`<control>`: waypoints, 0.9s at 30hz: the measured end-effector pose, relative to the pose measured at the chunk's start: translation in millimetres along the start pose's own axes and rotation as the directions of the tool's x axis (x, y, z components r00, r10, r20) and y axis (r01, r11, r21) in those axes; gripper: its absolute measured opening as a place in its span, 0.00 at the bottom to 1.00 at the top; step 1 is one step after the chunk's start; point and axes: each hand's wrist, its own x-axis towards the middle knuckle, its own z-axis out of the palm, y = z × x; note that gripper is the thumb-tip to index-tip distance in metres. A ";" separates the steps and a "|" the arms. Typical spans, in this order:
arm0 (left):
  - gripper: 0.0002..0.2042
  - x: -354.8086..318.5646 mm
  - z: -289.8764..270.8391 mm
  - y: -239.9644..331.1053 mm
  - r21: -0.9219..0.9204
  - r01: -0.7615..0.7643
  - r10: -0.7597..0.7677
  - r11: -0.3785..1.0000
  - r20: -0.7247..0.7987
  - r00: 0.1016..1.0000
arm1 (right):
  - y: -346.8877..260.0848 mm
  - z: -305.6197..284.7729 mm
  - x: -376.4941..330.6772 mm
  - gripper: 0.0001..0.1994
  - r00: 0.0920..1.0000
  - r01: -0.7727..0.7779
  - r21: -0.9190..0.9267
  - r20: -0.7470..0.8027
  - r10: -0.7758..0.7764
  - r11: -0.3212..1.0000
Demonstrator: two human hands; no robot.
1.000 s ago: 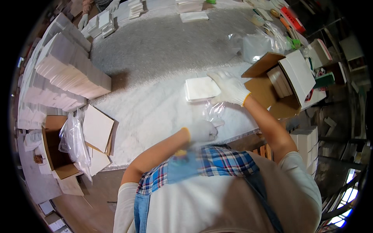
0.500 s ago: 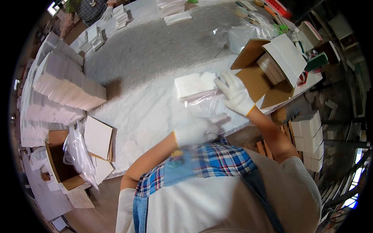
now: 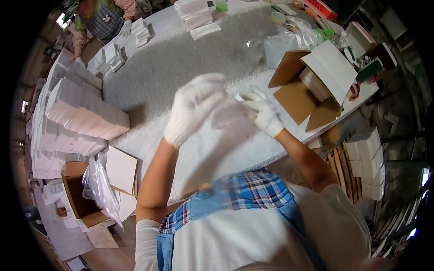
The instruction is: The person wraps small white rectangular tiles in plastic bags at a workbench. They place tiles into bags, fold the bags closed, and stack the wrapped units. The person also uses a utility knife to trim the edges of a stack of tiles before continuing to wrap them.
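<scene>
A stack of white tiles (image 3: 224,116) in clear plastic lies on the pale worktable between my hands, mostly covered by them. My left hand (image 3: 195,106), in a white knit glove, is raised over the stack's left side. It is smeared by motion, so its finger grip cannot be made out. At the stack's right end my right hand (image 3: 263,112), gloved too, has its fingers bent around the wrapped end. Just right of it lies an open cardboard box (image 3: 296,101) on its side, with a wrapped stack of tiles (image 3: 315,84) inside.
Tall piles of white tiles (image 3: 83,108) stand at the left. Below them is another open carton (image 3: 74,180) with clear plastic bags (image 3: 97,183). Clear plastic (image 3: 289,45) and tools lie at the far right. A co-worker (image 3: 104,22) stands at the far left beside smaller tile stacks.
My left hand has risen from near my apron, up and left over the tile stack. My right hand has shifted slightly left and bent its fingers. The co-worker shows more fully.
</scene>
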 end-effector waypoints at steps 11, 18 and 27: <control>0.10 82.9 11.4 -125.8 -0.287 0.461 -0.524 0.840 -0.207 0.826 | 35.3 23.8 66.6 0.24 0.883 -0.443 0.511 0.106 0.458 0.736; 0.12 84.6 16.3 -177.6 -0.364 0.666 -0.732 0.651 -0.073 0.677 | 69.2 27.9 107.9 0.22 0.806 -0.590 0.326 0.290 0.516 0.739; 0.07 65.9 27.6 -248.2 -0.453 0.757 -0.810 0.471 0.117 0.575 | 84.5 40.3 141.0 0.21 0.694 -0.633 -0.215 0.268 0.668 0.744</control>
